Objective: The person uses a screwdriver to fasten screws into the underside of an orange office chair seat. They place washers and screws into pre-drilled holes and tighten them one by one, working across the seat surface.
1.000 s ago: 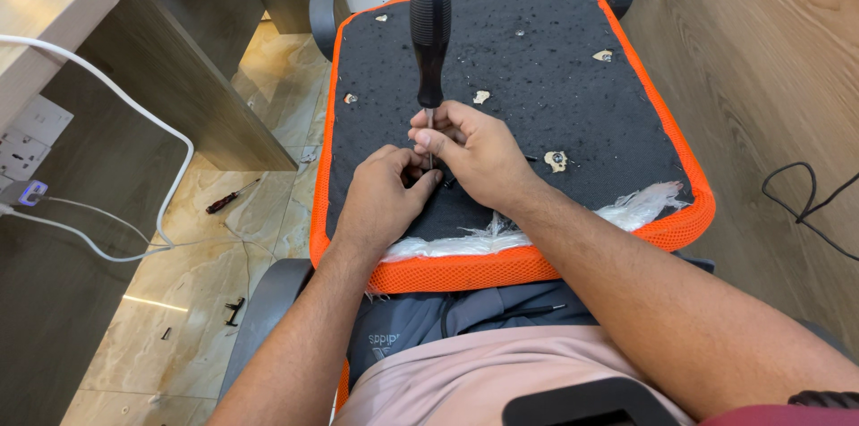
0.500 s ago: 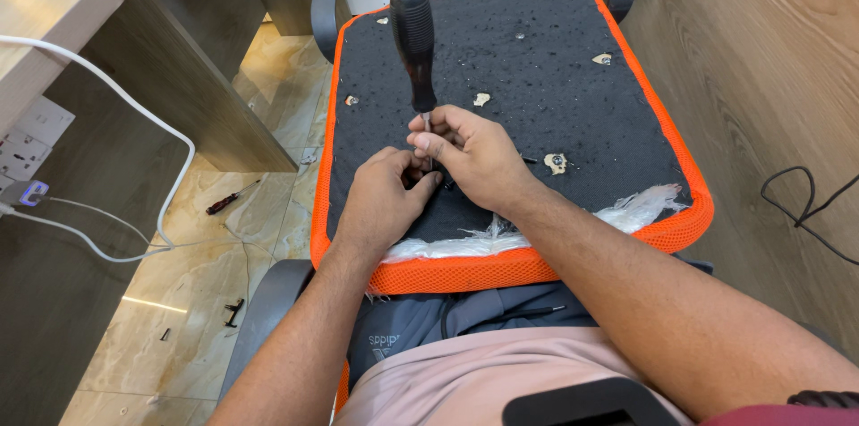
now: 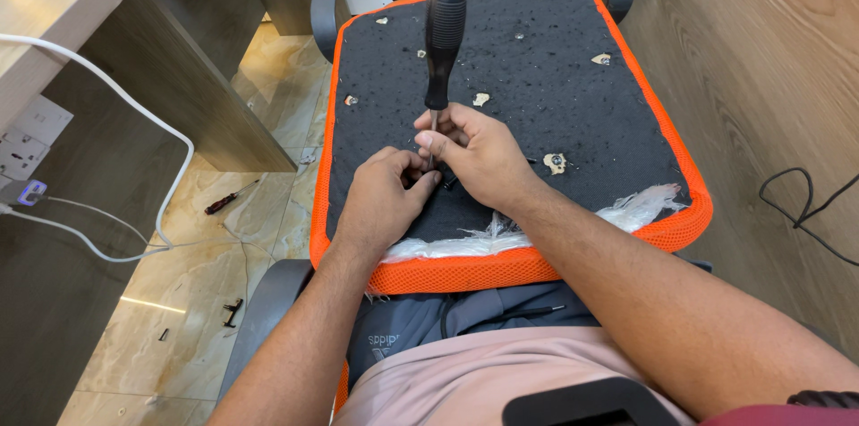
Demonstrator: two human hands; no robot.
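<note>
Orange mesh is edging the chair seat [image 3: 680, 202], which is filling the centre of the frame with its black underside turned up; white stuffing is spilling out along the lower edge where the cover is open. Turned this way, the fixing points in the black panel are facing the person.

Wooden desk [image 3: 54, 5] is occupying the upper left, a white cable [image 3: 134, 113] draping off it toward the tiled floor at lower left.

Right hand [image 3: 479, 153] is sitting just below frame centre, fingers pinched narrowly round the metal shaft of the screwdriver [image 3: 443, 32], whose black handle is standing nearly upright above the hand toward the upper middle. Gripping low on the shaft is probably serving to steady the tip.

Left hand [image 3: 385, 198] is lying just left of it, touching it, fingertips curled tight at the spot where the tip is meeting the panel; whether a screw is being held there, I cannot tell, since the fingers are covering it.

Small red-handled tool [image 3: 224, 202] is lying on the tiles at left, well apart.
</note>
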